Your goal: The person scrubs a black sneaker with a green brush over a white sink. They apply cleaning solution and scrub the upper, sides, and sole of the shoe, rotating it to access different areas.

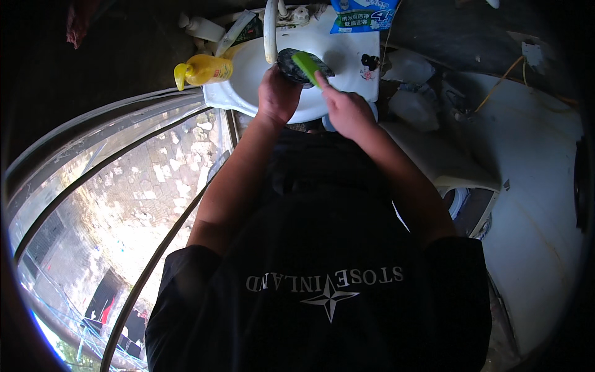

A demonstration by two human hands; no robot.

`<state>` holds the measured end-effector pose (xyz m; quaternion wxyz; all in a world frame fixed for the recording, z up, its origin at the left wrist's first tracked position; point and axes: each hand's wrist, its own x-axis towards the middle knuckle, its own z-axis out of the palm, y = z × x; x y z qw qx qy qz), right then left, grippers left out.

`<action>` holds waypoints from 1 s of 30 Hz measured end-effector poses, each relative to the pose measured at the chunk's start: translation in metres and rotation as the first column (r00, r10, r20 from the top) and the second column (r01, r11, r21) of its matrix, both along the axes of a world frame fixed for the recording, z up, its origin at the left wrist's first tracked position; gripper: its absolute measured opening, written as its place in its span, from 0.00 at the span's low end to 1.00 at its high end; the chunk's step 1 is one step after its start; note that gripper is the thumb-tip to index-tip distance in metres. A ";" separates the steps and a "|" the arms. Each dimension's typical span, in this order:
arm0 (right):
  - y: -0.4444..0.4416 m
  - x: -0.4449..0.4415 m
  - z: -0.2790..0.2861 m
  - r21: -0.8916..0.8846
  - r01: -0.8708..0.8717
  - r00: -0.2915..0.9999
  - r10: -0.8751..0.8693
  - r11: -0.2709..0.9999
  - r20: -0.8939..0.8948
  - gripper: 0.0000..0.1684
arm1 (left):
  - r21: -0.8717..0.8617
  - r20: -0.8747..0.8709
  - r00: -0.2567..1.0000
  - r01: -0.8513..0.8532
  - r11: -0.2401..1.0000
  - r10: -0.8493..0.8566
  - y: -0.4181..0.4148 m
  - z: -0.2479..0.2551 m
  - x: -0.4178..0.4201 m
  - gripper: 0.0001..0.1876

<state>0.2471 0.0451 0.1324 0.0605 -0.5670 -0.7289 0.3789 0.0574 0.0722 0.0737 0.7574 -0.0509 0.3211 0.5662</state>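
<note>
Over a white ceramic washbasin (248, 69), my left hand (279, 95) grips a dark, wet-looking object (289, 65), perhaps a shoe; its exact kind is hard to tell. My right hand (348, 109) is closed around a green brush (305, 67), with the index finger stretched along it. The brush lies across the dark object's upper face; its bristles are hidden. Just left of the object hangs the white curved spout of a faucet (270, 32).
A yellow pump bottle (209, 69) lies on the basin's left rim. Behind it are a white bottle (207, 29) and a tube (236, 32). A blue detergent bag (360, 17) rests at the back right. A mesh-covered window or door (153, 162) is at the left, a washing machine (469, 186) at the right.
</note>
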 end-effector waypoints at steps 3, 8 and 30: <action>0.004 -0.001 0.006 0.040 -0.015 0.998 0.017 0.999 -0.058 0.33 | 0.016 -0.012 0.999 0.035 0.999 -0.035 0.008 0.006 0.007 0.35; 0.015 0.006 0.002 0.014 0.049 0.999 -0.049 0.999 0.015 0.32 | -0.003 0.021 1.000 -0.008 1.000 0.008 0.016 0.016 0.018 0.37; 0.026 0.022 -0.030 -0.230 0.372 0.888 -0.417 0.899 -0.194 0.27 | -0.039 -0.956 0.207 0.613 0.789 -0.208 -0.003 0.005 0.033 0.24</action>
